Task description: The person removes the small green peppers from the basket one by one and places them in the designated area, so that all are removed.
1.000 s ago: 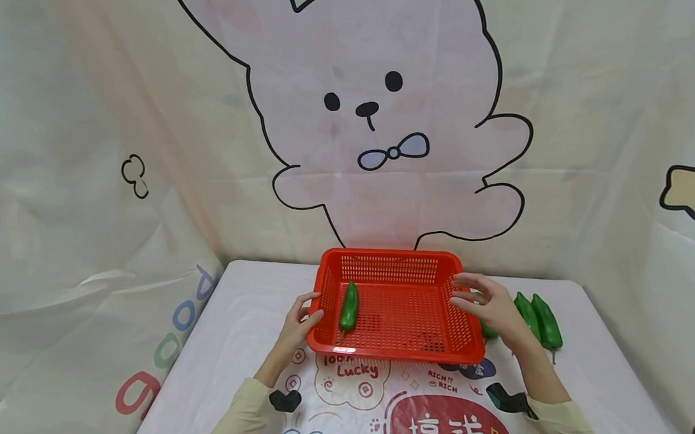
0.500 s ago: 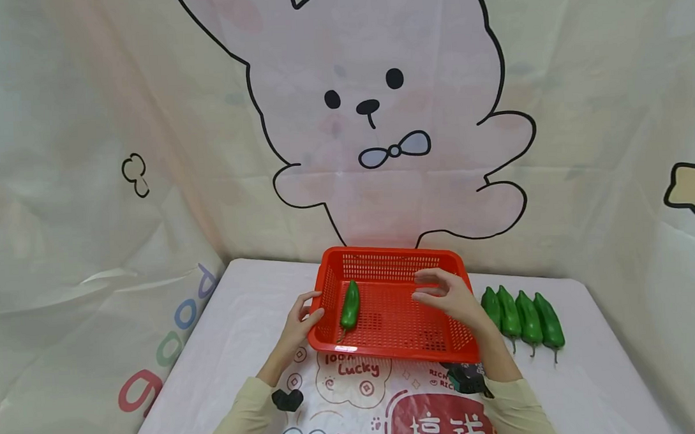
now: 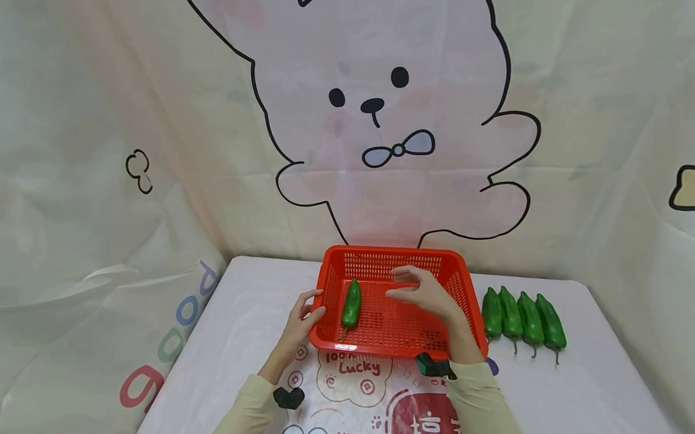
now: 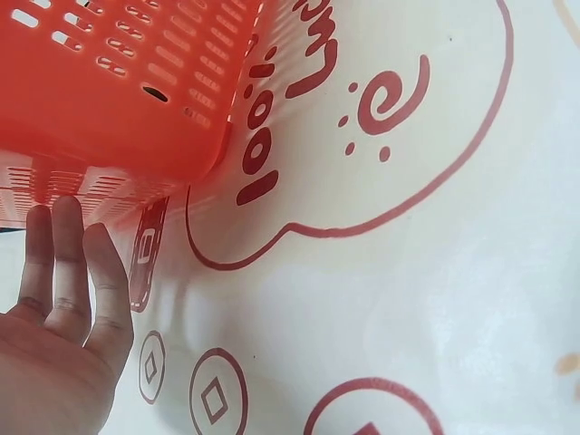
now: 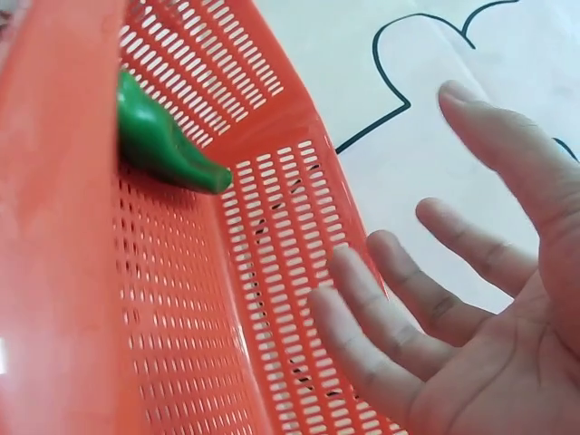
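Observation:
A red perforated plastic basket [image 3: 381, 350] stands near the back of the table, with one green chili pepper [image 3: 351, 304] lying inside on its left. At the basket's left side is my left hand [image 3: 296, 318]; its straight fingers touch the outer wall, as the left wrist view shows for the hand [image 4: 63, 344]. Over the basket's middle hovers my right hand [image 3: 422, 294], holding nothing. Its fingers are spread and relaxed in the right wrist view, apart from the pepper [image 5: 168, 145]. Several more green chili peppers [image 3: 530, 318] lie side by side right of the basket.
The white table [image 3: 594, 374] has a cloth printed with red drawings and lettering. Behind the basket hangs a backdrop [image 3: 381, 203] with a cartoon animal. More printed sheets flank both sides.
My right hand has moved left from the basket's right rim to above its middle, uncovering the row of peppers on the right. The left hand and the pepper inside stay in place.

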Motion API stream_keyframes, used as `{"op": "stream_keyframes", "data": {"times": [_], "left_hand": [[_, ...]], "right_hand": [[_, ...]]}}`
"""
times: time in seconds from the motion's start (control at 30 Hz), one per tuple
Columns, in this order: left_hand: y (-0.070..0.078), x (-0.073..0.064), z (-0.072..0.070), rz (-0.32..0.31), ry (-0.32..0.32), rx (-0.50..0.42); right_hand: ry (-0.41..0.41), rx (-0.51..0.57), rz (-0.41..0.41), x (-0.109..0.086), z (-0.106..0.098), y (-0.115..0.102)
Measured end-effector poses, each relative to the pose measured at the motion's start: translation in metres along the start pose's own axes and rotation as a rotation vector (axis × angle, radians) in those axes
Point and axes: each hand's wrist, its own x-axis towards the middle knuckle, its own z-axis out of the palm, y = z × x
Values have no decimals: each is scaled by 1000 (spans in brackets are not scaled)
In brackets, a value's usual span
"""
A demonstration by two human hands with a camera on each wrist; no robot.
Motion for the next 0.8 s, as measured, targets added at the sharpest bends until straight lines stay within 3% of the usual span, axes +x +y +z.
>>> {"op": "stream_keyframes", "data": {"times": [0.27, 0.47, 0.8], "left_hand": [[3, -2, 0, 0, -12, -12], [14, -6, 1, -6, -25, -39], [0, -1, 0, 3, 7, -19]], "right_hand": [[-44, -8, 55, 23, 10, 4], [-76, 66, 64, 37, 15, 9], [-72, 143, 75, 54, 24, 28]]}}
